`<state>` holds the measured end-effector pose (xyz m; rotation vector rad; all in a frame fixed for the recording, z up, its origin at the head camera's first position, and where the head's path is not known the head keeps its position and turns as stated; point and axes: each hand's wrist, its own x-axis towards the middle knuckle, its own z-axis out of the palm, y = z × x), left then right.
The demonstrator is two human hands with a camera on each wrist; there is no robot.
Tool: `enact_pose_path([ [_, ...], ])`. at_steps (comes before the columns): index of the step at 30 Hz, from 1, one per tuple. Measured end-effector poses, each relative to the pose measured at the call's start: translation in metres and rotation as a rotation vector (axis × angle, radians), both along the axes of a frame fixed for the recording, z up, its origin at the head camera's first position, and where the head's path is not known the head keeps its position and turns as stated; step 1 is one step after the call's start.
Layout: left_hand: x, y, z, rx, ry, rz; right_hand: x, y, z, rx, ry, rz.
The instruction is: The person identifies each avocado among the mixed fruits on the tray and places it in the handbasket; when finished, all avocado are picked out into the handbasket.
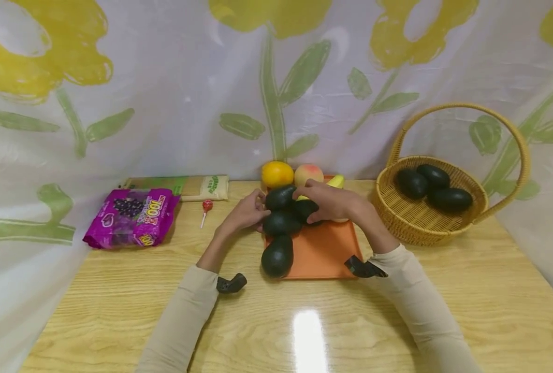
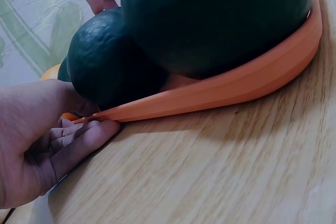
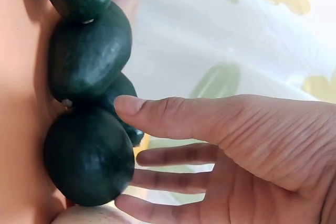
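Pinched orange tray rim [image 2: 210,95] with left fingers [image 2: 94,136], spread right fingers [image 3: 173,181] beside avocado [image 3: 89,156]; needed steady hold, gentle touch.

The purple bag [image 1: 129,217] bore the number 100. Lettering on the tan packet [image 1: 193,188] was too small to read.

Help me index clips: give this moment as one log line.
left hand: grips edge of orange rectangular tray | right hand: spread at dark-green oval avocados on tray | tan wicker basket: three avocados inside
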<state>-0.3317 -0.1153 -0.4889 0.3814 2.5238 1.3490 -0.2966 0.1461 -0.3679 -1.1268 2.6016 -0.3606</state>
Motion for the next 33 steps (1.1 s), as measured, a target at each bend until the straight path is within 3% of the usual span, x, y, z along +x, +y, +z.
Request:
enact_pose_path([
  [7, -0.001, 0.001, 0.000, -0.002, -0.002, 0.010, 0.001, -0.003, -0.005, 0.037, 0.014, -0.033],
  [15, 0.000, 0.002, -0.001, 0.001, 0.000, 0.011, 0.000, -0.006, -0.010, 0.190, -0.037, -0.068],
  [21, 0.000, 0.003, 0.000, -0.007, 0.003, 0.008, 0.002, -0.008, -0.011, 0.229, -0.043, -0.085],
  [33, 0.003, 0.002, 0.001, -0.004, -0.005, 0.005, 0.007, -0.013, -0.014, 0.272, 0.073, -0.047],
])
